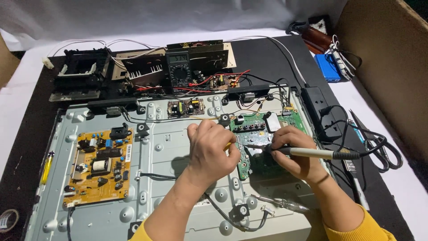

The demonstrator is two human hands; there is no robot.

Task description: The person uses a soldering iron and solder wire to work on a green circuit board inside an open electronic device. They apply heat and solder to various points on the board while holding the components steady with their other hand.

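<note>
Fingers of the right hand (298,149) are curled in a pen grip around a soldering iron (312,153); its pale barrel and dark rear grip run out to the person's right, almost level, and its thin metal tip points left onto the green circuit board (249,134). The iron's long axis lies across the board, and a black cord trails from its back end toward the power strip (322,111). The left hand (209,149) sits just left of the tip, fingers bunched together and pinching something small and yellowish (228,145) at the board's edge; what it is cannot be told. The two hands nearly meet over the board, the right one nearer the tip's working point.

The green board is flat, matt and studded with small parts and a row of round connectors, and it lies on the right part of a pale grey pressed-metal back panel (178,147) with stamped round dimples. On the panel's left part sits an orange-brown power board (100,165) with dark coils and capacitors. A slim clear-handled screwdriver (281,204) rests on the panel near the right forearm.

Farther back, a dark multimeter (179,67) stands among red and black leads and smaller boards. Black scissors (379,143) lie to the right on the black counter (267,58), and a blue box (327,67) sits behind them.
</note>
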